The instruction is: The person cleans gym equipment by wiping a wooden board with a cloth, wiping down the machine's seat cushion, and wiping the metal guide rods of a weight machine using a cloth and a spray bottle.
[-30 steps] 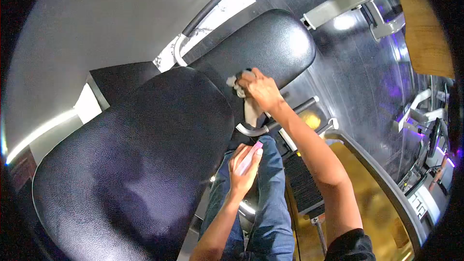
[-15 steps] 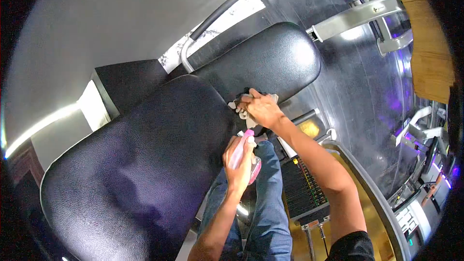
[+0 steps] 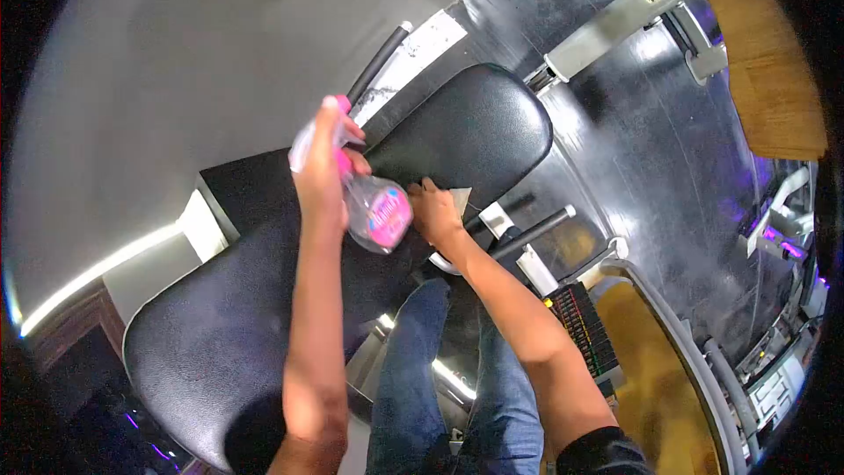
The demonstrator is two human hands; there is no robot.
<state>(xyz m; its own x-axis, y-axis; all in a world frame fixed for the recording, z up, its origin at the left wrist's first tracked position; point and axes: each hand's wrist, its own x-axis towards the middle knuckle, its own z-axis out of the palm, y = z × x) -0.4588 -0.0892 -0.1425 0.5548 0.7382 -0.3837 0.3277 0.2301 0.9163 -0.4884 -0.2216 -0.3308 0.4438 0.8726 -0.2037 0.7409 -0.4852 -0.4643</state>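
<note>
My left hand point(image 3: 318, 171) is wrapped round the neck of a clear spray bottle point(image 3: 385, 214) with a pink trigger head and a pink label. It holds the bottle tilted above the black padded bench, with the nozzle end toward the far side. My right hand point(image 3: 432, 215) presses down where the smaller pad point(image 3: 475, 119) meets the larger pad point(image 3: 211, 343). A pale cloth point(image 3: 462, 199) sticks out beside its fingers; the rest of it is hidden under the hand.
A black-gripped handle point(image 3: 380, 62) rises beyond the pads, and another handle point(image 3: 536, 233) lies to the right. A grey metal frame arm point(image 3: 615, 22) stands at upper right. Nearby is a weight stack point(image 3: 582, 325). My jeans-clad legs point(image 3: 409, 361) are below the bench.
My left hand has lifted the spray bottle up and to the left, from above my legs to over the bench. My right hand has shifted slightly left and down with the cloth.
</note>
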